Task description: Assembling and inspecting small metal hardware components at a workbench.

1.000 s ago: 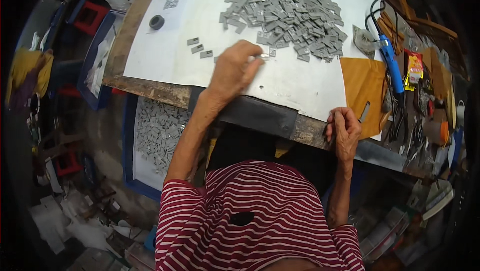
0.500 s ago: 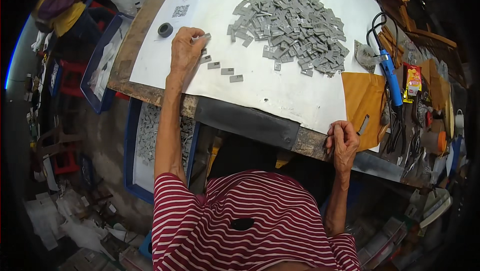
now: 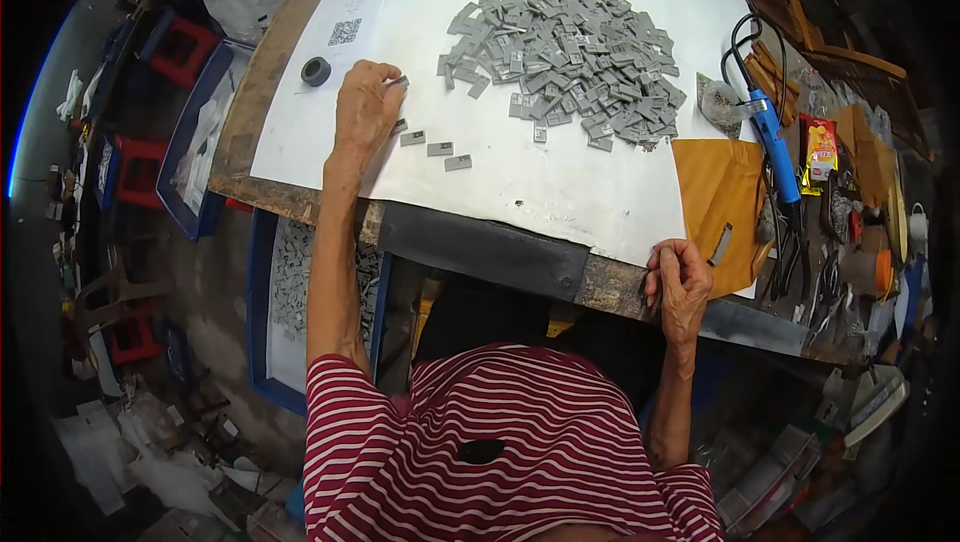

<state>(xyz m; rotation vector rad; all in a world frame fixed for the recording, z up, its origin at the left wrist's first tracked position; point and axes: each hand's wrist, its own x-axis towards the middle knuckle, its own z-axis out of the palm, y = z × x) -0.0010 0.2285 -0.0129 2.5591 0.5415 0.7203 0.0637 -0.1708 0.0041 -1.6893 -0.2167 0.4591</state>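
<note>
The left hand [image 3: 366, 107] pinches a small grey plastic piece [image 3: 398, 82] at the row of laid pieces [image 3: 436, 150] on the white sheet [image 3: 560, 192]; best set it flat, in line, while the right hand [image 3: 680, 282], curled shut, rests on the counter [image 3: 300, 204] edge.

The left hand [image 3: 366, 107] covers whatever small piece its fingertips pinch on the large white paper sheet [image 3: 520, 182]; only a grey sliver shows at the fingertips, too small to tell its shape. Beside that sheet's lower right corner, the right hand [image 3: 680, 282] curls over the bench edge, and whether it holds anything cannot be told. The heap of small grey rectangular pieces [image 3: 565, 57] on the sheet bears markings too fine to make out. Right of the sheet, the clutter of tools blurs toward the rim. Below the sheet's left edge, the blue tray of grey pieces [image 3: 290, 282] is partly hidden by the left forearm and the bench.
</note>
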